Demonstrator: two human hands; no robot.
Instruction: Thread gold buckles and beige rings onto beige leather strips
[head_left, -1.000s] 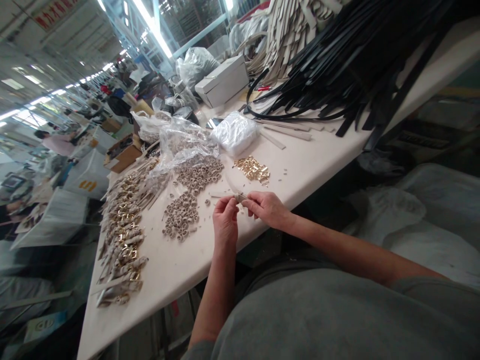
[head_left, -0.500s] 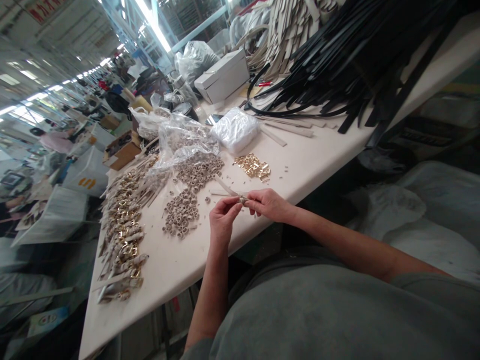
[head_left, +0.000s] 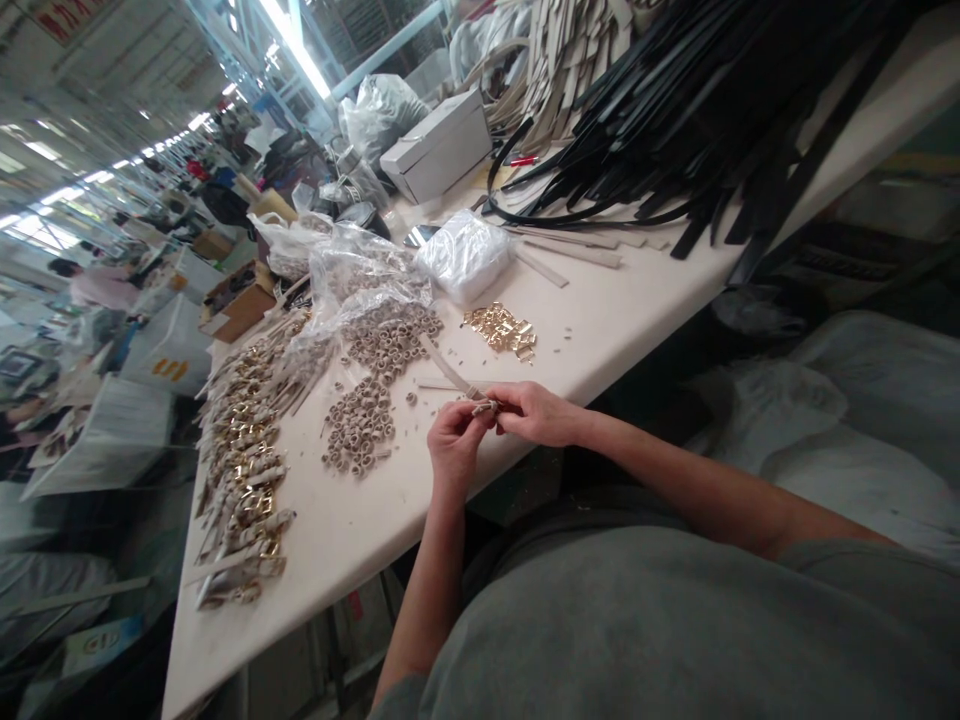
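Note:
Close together over the table's front edge, my left hand and my right hand pinch one beige strap. Its free end points up and left, and my fingers partly hide the small folded or looped part between them. Another pale strip lies on the table just behind my hands. Small beige rings are heaped to the left of my left hand. A pile of gold metal pieces lies beyond my hands.
On the white table, finished-looking straps with gold buckles line the left end. Behind are plastic bags, a wrapped white bundle and a white box. Black straps cover the back right. A person is far left.
My left hand has moved slightly right, nearer my right hand. The strap's held part has turned between my fingers, and its free end now reaches farther up and left.

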